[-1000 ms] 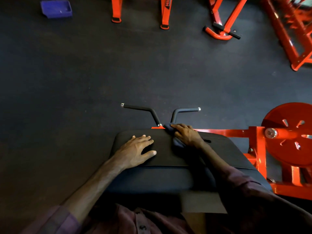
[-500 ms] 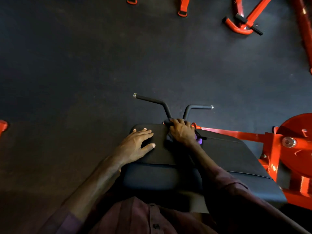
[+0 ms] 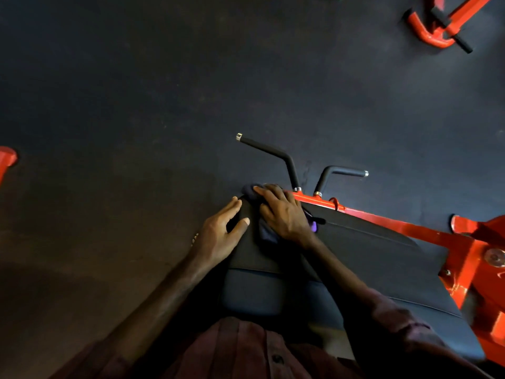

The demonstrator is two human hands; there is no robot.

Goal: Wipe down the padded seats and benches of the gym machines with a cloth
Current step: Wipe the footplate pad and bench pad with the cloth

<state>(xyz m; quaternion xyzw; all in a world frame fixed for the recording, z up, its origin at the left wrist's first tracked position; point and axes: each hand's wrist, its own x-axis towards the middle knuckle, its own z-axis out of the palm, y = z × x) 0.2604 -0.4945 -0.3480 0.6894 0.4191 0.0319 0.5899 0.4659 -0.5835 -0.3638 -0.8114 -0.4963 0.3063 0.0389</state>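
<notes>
A black padded bench pad [image 3: 363,250] on an orange machine frame fills the lower middle of the view. My right hand [image 3: 284,214] presses a dark cloth [image 3: 266,232] flat on the pad's far left corner, the cloth bunched under the palm and fingers. A bit of purple shows at the cloth's right edge. My left hand [image 3: 218,231] rests on the pad's left edge beside it, fingers spread, holding nothing. Both forearms reach in from the bottom of the view.
Two black grip handles [image 3: 276,155] rise from the orange frame [image 3: 404,225] just beyond the pad. An orange weight plate holder [image 3: 489,242] sits at the right. More orange machine feet [image 3: 434,34] stand at the top right. Dark rubber floor [image 3: 136,105] spreads around.
My right hand has slid the cloth leftward along the pad's far edge, from below the handles to the left corner. The left hand shifted to the pad's left edge. The view turned down and left.
</notes>
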